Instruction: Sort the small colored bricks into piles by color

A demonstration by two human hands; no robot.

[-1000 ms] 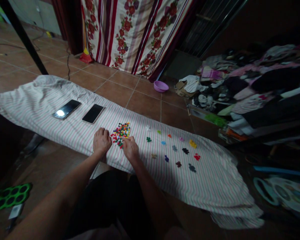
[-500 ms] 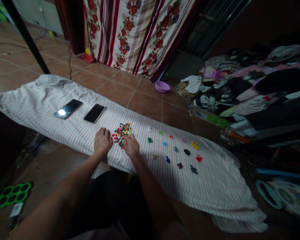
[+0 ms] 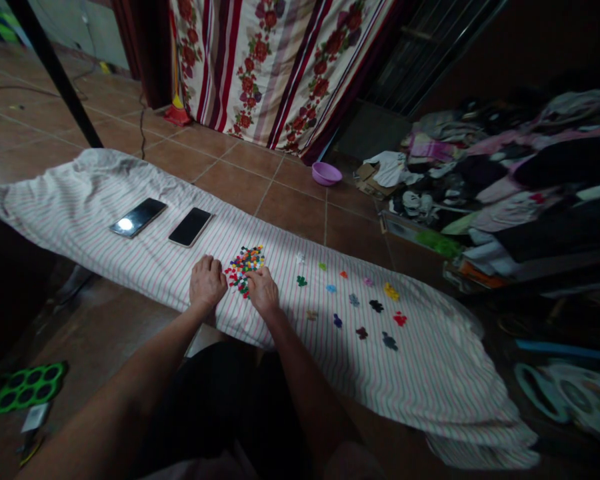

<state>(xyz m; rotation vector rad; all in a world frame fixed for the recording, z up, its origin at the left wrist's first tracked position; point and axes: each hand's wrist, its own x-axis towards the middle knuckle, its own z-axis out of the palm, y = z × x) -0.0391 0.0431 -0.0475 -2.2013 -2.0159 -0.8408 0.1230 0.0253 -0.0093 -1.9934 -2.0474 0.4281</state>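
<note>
A mixed pile of tiny coloured pieces (image 3: 246, 260), too small for me to name, lies on the striped cloth (image 3: 275, 333). Left of it my left hand (image 3: 207, 281) rests on the cloth with its fingers curled in; whether anything is inside is hidden. At the pile's right edge my right hand (image 3: 263, 291) has thumb and fingertips closed together among the pieces. What it pinches cannot be made out. To the right lie several small single-colour heaps, among them a green heap (image 3: 301, 281), a yellow heap (image 3: 391, 291), a black heap (image 3: 376, 306) and a red heap (image 3: 399, 319).
Two phones, a left phone (image 3: 139, 218) and a right phone (image 3: 191, 227), lie on the cloth left of my hands. Beyond its far edge a purple basin (image 3: 327, 174) stands on the tiled floor before a flowered curtain (image 3: 280, 73). Heaped clothes (image 3: 510, 160) fill the right side.
Both hands stay at nearly the same spots, with my right fingertips still at the pile. The whole view has shifted very slightly; the sorted heaps look the same.
</note>
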